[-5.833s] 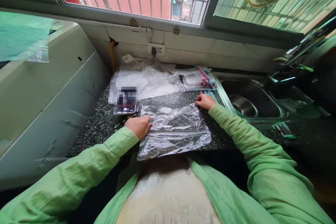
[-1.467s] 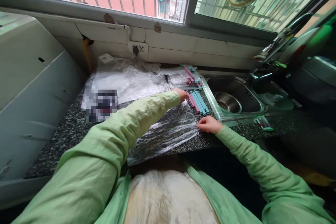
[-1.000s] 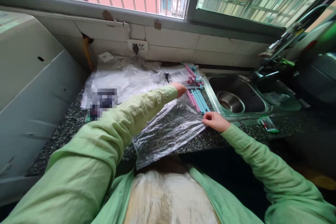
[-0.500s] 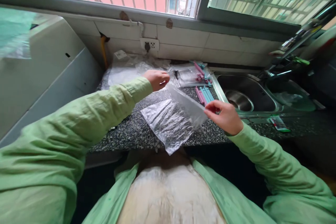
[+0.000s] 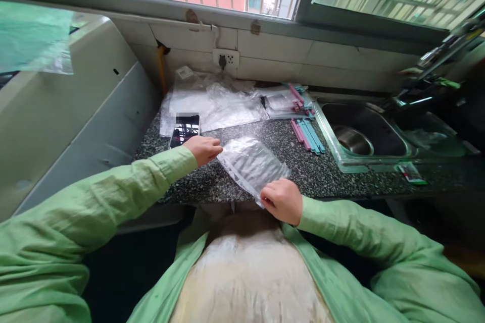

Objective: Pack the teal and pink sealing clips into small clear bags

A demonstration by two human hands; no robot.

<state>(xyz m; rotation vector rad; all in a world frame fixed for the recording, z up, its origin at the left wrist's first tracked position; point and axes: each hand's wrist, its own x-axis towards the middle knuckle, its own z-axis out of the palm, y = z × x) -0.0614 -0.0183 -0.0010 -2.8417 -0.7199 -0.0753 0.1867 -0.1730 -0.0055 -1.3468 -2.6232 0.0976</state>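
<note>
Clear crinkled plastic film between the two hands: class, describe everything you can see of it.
The clear crinkled plastic film looks thin and glossy, with rippled creases; whether it is a bag or single sheet is unclear. Roughly four-sided, it spreads slantwise over the black-and-white speckled countertop. The right hand's grip pinches its near corner; the left hand's grip is at its left corner, but whether it holds the film cannot be told.

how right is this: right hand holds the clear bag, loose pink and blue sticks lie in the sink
Not in the sink: the head view shows the loose sticks on the counter, left of it. The right hand does hold the clear bag.
</note>
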